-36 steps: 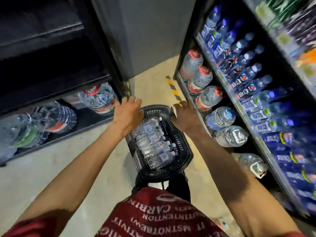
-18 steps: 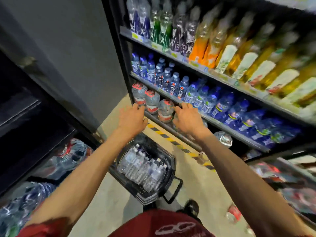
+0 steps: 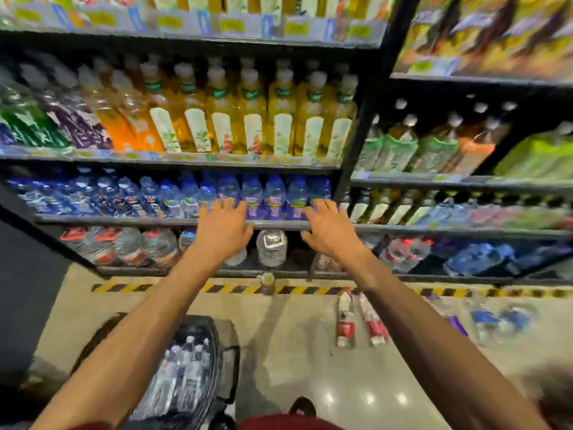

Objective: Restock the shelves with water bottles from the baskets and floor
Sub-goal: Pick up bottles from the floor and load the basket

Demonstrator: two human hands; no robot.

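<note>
Store shelves [image 3: 279,225] fill the view, with a pale floor [image 3: 294,352] and a striped tape line in front of them. The shelves look well stocked: a full row of blue-label bottles [image 3: 186,197] stands on the middle level, and large water jugs [image 3: 272,246] sit on the bottom one, with dark gaps beside them near the centre.

Much still seems left to do. A black basket [image 3: 204,322] stands on the floor at lower left, packed with small water bottles [image 3: 183,370] that look untouched. Two red-label bottles [image 3: 345,321] lie side by side on the floor near the tape. More blurred bottles [image 3: 496,321] lie further right, and one small bottle [image 3: 267,283] stands on the tape line.

Both hands are empty. The left hand [image 3: 221,231] and right hand [image 3: 328,231] reach toward the middle shelf edge with fingers spread wide, holding nothing. Whether they touch the edge cannot be told. I judge the restocking is at an early or middle stage, with the basket and the floor both still to be cleared.
</note>
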